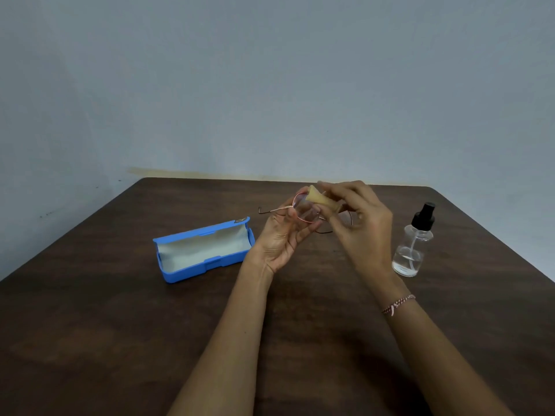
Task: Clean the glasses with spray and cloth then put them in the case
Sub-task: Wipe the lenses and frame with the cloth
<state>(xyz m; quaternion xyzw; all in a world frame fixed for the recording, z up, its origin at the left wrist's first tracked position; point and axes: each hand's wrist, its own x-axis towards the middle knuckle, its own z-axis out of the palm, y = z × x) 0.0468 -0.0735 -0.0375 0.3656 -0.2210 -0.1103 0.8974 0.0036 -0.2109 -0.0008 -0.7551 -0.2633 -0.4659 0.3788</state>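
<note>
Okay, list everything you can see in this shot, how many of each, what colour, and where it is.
glasses case: 1, blue with pale lining, lying open on the table, left of the hands
spray bottle: 1, clear with black pump top, upright on the table at right
glasses: 1 pair, thin pinkish frame, held above the table
cloth: 1, pale yellow, against a lens
table: 1, dark brown wood
wall: 1, grey-blue, behind the table
bracelet: 1, red and white thread, right wrist
left grip: 1, bare hand, holds the glasses by the frame
right grip: 1, bare hand, pinches the cloth
</note>
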